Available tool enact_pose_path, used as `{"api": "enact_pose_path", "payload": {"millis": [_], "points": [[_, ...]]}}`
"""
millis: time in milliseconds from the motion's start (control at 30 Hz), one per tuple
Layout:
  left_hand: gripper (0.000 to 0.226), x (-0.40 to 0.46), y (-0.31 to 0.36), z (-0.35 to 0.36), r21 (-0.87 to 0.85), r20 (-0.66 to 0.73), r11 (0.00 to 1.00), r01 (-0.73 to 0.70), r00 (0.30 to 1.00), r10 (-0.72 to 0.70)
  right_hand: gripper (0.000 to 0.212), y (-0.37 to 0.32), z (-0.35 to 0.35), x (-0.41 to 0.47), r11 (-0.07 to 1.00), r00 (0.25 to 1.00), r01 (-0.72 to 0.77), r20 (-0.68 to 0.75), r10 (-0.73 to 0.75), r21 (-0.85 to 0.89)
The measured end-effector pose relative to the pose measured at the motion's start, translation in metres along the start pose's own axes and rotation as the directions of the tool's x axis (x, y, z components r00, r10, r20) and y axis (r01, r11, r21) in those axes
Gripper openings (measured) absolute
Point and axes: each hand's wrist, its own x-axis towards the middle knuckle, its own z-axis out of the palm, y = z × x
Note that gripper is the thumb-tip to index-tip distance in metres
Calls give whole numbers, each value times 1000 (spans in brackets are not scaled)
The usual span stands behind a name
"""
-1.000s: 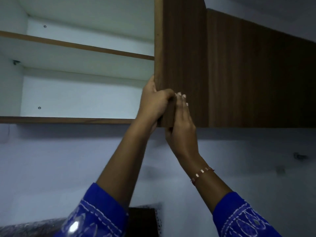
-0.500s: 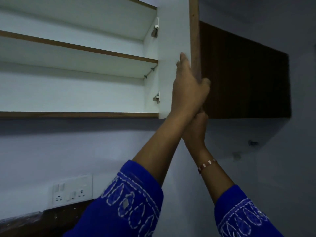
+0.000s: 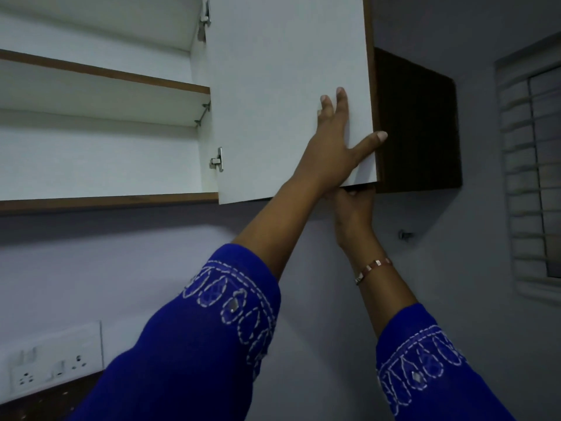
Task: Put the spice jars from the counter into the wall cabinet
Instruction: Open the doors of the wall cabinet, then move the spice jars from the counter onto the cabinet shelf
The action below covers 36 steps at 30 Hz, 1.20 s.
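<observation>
The left hand (image 3: 334, 147) was laid flat, fingers straight, on the open cabinet door (image 3: 282, 86). Just below it, the door's bottom edge was gripped by the right hand (image 3: 353, 208).

Right hand (image 3: 353, 208): fingers hidden behind cabinet door (image 3: 288, 95); wall cabinet (image 3: 100, 159) cropped left and top.

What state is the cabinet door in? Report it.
Open. The cabinet door is swung out, showing its white inner face and hinges. The left hand lies flat on it; the right hand is at its bottom edge.
</observation>
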Motion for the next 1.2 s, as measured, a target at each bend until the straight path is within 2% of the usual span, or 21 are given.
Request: {"api": "enact_pose_path", "payload": {"millis": [300, 400, 467, 600, 833, 967, 1200], "points": [[80, -10, -3, -9, 42, -53, 999, -19, 998, 22, 53, 8, 6, -7, 994, 998, 68, 7, -68, -89], [64, -27, -7, -18, -8, -71, 1000, -14, 997, 14, 34, 15, 7, -16, 958, 990, 142, 41, -136, -251], [53, -45, -18, -23, -53, -92, 999, 2, 996, -7, 23, 29, 5, -25, 897, 982, 190, 84, -170, -400], [46, -91, -54, -38, -34, -149, 996, 82, 985, -86, 31, 66, 9, -56, 803, 974, 223, 169, -154, -552], [45, -190, -112, -110, 150, -197, 950, 275, 950, -243, 38, 113, 60, -145, 700, 919, 334, 384, -92, -632], [43, -255, -134, -165, 222, -263, 885, 409, 899, -350, 41, 127, 98, -205, 690, 880, 353, 474, -16, -632], [43, -379, -153, -258, 270, -313, 777, 569, 815, -488, 41, 153, 171, -320, 729, 836, 328, 544, 72, -601]]}}
